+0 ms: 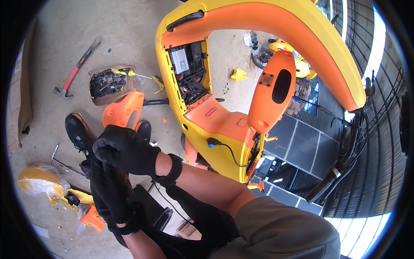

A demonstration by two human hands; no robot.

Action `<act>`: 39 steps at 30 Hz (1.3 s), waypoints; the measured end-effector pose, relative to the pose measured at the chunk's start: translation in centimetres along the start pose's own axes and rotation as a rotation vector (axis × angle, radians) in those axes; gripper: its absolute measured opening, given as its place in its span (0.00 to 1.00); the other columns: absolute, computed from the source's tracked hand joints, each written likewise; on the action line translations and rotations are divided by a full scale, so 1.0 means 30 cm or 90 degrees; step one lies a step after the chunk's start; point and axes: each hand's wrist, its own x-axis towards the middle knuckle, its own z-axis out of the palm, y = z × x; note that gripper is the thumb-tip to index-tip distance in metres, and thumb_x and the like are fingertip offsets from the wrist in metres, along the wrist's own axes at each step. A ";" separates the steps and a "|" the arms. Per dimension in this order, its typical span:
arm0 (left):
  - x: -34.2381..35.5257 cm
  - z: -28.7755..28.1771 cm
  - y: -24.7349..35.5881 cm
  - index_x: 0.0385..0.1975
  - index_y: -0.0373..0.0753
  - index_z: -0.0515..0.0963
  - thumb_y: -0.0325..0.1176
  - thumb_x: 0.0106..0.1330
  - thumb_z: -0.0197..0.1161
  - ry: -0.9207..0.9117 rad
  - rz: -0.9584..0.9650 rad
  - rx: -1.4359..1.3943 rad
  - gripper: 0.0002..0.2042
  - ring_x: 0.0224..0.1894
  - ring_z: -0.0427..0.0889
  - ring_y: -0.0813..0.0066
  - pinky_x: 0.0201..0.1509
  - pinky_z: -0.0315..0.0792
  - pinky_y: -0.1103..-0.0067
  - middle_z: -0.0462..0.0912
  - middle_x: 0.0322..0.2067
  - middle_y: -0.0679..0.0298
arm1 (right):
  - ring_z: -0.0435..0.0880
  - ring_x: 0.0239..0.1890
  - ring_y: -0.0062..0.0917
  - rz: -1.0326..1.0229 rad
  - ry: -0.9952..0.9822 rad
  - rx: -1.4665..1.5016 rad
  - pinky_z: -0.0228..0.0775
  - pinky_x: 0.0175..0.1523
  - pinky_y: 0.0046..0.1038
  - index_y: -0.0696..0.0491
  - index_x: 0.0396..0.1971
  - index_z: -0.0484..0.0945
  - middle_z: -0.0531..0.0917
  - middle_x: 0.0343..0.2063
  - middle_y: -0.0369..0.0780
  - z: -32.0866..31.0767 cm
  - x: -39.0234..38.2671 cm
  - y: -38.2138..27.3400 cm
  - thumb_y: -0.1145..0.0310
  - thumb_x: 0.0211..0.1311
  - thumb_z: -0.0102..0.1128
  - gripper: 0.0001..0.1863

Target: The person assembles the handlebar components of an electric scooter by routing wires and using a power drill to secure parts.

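Both my hands wear black gloves and meet in front of my body, above the floor near my shoes. My right hand [127, 149] is closed, its fingers curled in against the fingertips of the other hand. Below it, my left hand [110, 185] has its fingers bent and pressed together. Whatever may lie between the fingers is hidden by the dark gloves. An orange plastic panel [112, 113] lies just beyond the hands, by my shoe [77, 131]. To the right stands a yellow and orange scooter [172, 86] with an uncovered bay [189, 73] of wiring and a silver box.
A cardboard box [97, 97] of small dark parts has a yellow-handled screwdriver [123, 72] across it. A red-handled hammer [79, 66] lies farther left. Yellow parts in plastic wrap [43, 179] lie at left. A black cable with a plug [213, 141] hangs over the scooter's side.
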 end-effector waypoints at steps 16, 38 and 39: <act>-0.016 0.068 0.007 0.32 0.36 0.74 0.31 0.66 0.55 -0.033 0.016 0.034 0.05 0.31 0.79 0.54 0.35 0.71 0.69 0.79 0.27 0.54 | 0.81 0.35 0.17 0.353 0.148 0.179 0.77 0.39 0.22 0.56 0.42 0.78 0.81 0.34 0.35 -0.223 0.066 0.394 0.71 0.64 0.57 0.09; 0.006 0.087 0.014 0.35 0.35 0.76 0.28 0.63 0.60 -0.022 -0.037 0.155 0.05 0.25 0.76 0.67 0.31 0.69 0.75 0.78 0.24 0.58 | 0.82 0.30 0.18 0.234 -0.045 -0.150 0.75 0.35 0.24 0.54 0.37 0.82 0.84 0.30 0.35 -0.088 0.412 0.855 0.61 0.60 0.59 0.12; 0.009 0.087 0.018 0.35 0.35 0.76 0.28 0.63 0.61 -0.028 -0.053 0.149 0.05 0.25 0.76 0.66 0.31 0.69 0.75 0.78 0.24 0.58 | 0.82 0.33 0.29 0.293 -0.038 -0.121 0.74 0.39 0.30 0.51 0.34 0.83 0.84 0.30 0.39 -0.087 0.405 0.856 0.59 0.57 0.57 0.13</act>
